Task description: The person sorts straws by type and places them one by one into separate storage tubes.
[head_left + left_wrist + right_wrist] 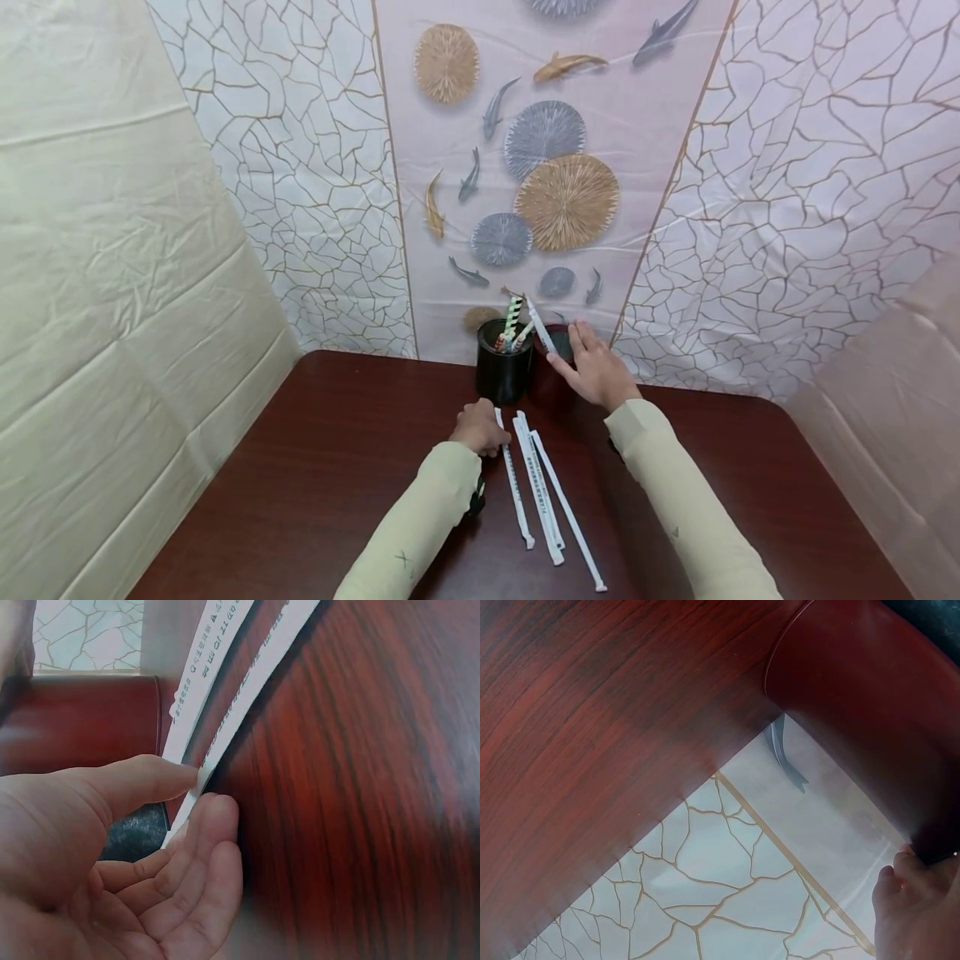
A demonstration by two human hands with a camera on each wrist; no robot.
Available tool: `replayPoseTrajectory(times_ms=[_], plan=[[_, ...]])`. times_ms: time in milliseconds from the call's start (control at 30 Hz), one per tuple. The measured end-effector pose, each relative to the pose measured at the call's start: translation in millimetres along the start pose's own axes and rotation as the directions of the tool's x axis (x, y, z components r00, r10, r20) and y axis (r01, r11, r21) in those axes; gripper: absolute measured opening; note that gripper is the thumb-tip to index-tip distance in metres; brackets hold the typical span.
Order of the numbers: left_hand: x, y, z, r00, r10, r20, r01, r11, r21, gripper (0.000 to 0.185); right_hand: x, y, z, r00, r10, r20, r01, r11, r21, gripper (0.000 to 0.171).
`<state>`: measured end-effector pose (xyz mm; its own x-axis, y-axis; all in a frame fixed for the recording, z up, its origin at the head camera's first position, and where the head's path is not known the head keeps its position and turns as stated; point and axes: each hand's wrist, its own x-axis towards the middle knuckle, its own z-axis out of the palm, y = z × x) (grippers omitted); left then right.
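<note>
- Worktop [315, 467]: dark red-brown wood grain, carrying all items noted below.
- Nearest the person, four white wrapped straws [538, 479] lie flat on the worktop, roughly side by side, running away from the body toward the cups.
- Left hand [477, 427]: forearm in a pale sleeve reaches forward, hand low on the worktop at the far end of the leftmost straw. The left wrist view shows thumb and fingers [206, 825] curled, pinching the end of one white wrapper; a printed wrapper lies just beside it.
- Right hand [596, 367]: arm extended further out, hand raised over the red cup [551, 367], fingers fairly straight. It holds one white straw [540, 325] between thumb and forefinger, tilted up and left. The right wrist view shows only fingertips [915, 907] against the cup wall.
- Black cup [502, 371]: upright, just left of the red cup, touching or nearly so; several straws stand in it, one green-striped.
- Behind: patterned backdrop [540, 167] with fish and discs.
</note>
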<state>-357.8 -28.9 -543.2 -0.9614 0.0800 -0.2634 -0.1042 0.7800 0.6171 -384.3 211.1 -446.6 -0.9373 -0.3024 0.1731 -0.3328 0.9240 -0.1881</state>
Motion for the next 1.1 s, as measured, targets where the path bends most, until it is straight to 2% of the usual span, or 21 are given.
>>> replayPoseTrajectory(times_ms=[200, 433, 567, 733, 933, 1100], plan=[[-30.8, 21.0, -13.4, 0.999, -0.032, 0.016, 0.033, 0.998, -0.048, 0.027, -2, -2, 1, 1.000, -0.005, -0.004, 0.006, 1.000, 0.007, 0.095], [-6.2, 4.0, 0.0, 1.000, -0.026, 0.010, 0.027, 0.995, -0.094, 0.023, -3, -3, 0, 1.000, -0.004, -0.010, 0.004, 1.000, 0.005, 0.094], [-13.1, 5.8, -3.3, 0.999, -0.036, -0.015, 0.034, 0.992, -0.118, 0.022, -1, -2, 1, 1.000, -0.005, -0.008, 0.005, 1.000, 0.001, 0.095], [-33.7, 18.8, -18.9, 0.999, -0.047, -0.022, 0.043, 0.990, -0.138, 0.024, -1, 0, 1, 1.000, -0.003, -0.006, 0.003, 1.000, 0.002, 0.097], [-33.0, 16.1, -26.3, 0.999, 0.001, -0.052, -0.008, 0.989, -0.146, 0.027, 0, 1, -1, 1.000, -0.001, -0.006, 0.001, 1.000, -0.002, 0.097], [-40.2, 18.4, -39.8, 0.997, -0.019, -0.075, 0.005, 0.983, -0.186, 0.029, 1, 1, -1, 1.000, -0.007, -0.007, 0.007, 1.000, -0.007, 0.097]])
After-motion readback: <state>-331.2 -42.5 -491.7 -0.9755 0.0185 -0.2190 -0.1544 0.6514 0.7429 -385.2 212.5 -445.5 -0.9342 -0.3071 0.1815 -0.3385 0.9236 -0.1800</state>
